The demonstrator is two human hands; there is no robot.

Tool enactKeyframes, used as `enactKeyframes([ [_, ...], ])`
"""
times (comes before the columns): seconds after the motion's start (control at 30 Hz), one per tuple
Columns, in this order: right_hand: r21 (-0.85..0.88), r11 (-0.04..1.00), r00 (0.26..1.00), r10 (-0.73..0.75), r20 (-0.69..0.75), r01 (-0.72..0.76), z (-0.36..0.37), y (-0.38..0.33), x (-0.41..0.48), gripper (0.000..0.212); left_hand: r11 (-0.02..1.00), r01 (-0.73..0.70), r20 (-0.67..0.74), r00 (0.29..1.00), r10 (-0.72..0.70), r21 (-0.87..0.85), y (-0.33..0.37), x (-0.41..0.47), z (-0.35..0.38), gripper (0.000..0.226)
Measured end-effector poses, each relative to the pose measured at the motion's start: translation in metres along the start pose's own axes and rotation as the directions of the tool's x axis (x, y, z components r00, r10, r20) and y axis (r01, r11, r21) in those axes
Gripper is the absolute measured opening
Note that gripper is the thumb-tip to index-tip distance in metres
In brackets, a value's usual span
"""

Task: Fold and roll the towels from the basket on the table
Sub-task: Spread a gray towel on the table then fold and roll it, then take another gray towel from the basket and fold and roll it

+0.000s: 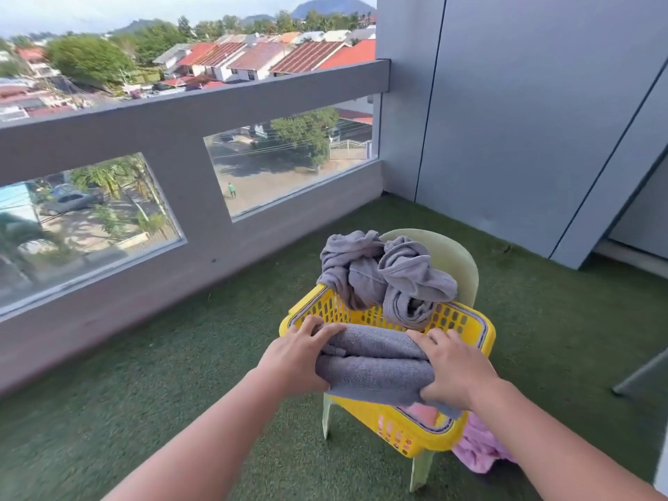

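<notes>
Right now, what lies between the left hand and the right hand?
In the head view, a rolled grey towel spans the gap; left hand and right hand grip its ends.

No text, label, brand or number can be read anywhere in the view. Through the right-hand glass pane of the balcony wall, a small pale board (258, 129) that may be a sign stands among the trees on the street below. It is too small and blurred to make out any letters.
</notes>
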State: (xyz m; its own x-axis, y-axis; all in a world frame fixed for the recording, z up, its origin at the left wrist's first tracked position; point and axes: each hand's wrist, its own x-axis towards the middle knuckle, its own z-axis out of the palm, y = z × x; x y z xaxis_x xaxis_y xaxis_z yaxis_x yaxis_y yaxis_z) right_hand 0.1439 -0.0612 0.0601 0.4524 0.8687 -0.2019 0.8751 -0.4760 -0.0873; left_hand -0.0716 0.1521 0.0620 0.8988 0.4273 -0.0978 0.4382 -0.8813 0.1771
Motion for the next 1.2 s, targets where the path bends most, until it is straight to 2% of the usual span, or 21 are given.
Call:
enactKeyframes([
  [0.13,0.029,0.999,0.998,0.04,0.055,-0.042,0.012,0.017,0.049,0.113,1.0,-0.021,0.042,0.999,0.02,0.012,-0.019,0.061,0.01,0.106],
  [0.33,0.103,0.984,0.974,0.126,0.186,-0.147,0.042,0.036,0.102,0.112,0.998,-0.056,0.186,0.981,0.054,0.004,-0.039,0.142,0.037,0.107],
  [0.6,0.145,0.924,0.886,0.282,0.367,-0.354,0.086,0.036,0.148,0.114,0.979,-0.201,0.404,0.894,0.191,-0.018,-0.076,0.23,0.097,0.111],
  [0.77,0.127,0.845,0.785,0.413,0.462,-0.52,0.107,0.018,0.169,0.115,0.962,-0.268,0.513,0.819,0.258,-0.057,-0.1,0.267,0.124,0.114],
  [0.93,0.128,0.772,0.713,0.491,0.501,-0.622,0.12,0.002,0.184,0.119,0.952,-0.302,0.578,0.767,0.278,-0.058,-0.108,0.295,0.145,0.111],
  [1.03,0.143,0.712,0.659,0.53,0.534,-0.687,0.133,-0.006,0.19,0.117,0.951,-0.307,0.588,0.761,0.273,-0.043,-0.108,0.31,0.165,0.099],
  [1.2,0.163,0.6,0.567,0.581,0.584,-0.783,0.162,-0.023,0.202,0.099,0.925,-0.38,0.558,0.771,0.307,0.016,-0.098,0.333,0.207,0.08],
])
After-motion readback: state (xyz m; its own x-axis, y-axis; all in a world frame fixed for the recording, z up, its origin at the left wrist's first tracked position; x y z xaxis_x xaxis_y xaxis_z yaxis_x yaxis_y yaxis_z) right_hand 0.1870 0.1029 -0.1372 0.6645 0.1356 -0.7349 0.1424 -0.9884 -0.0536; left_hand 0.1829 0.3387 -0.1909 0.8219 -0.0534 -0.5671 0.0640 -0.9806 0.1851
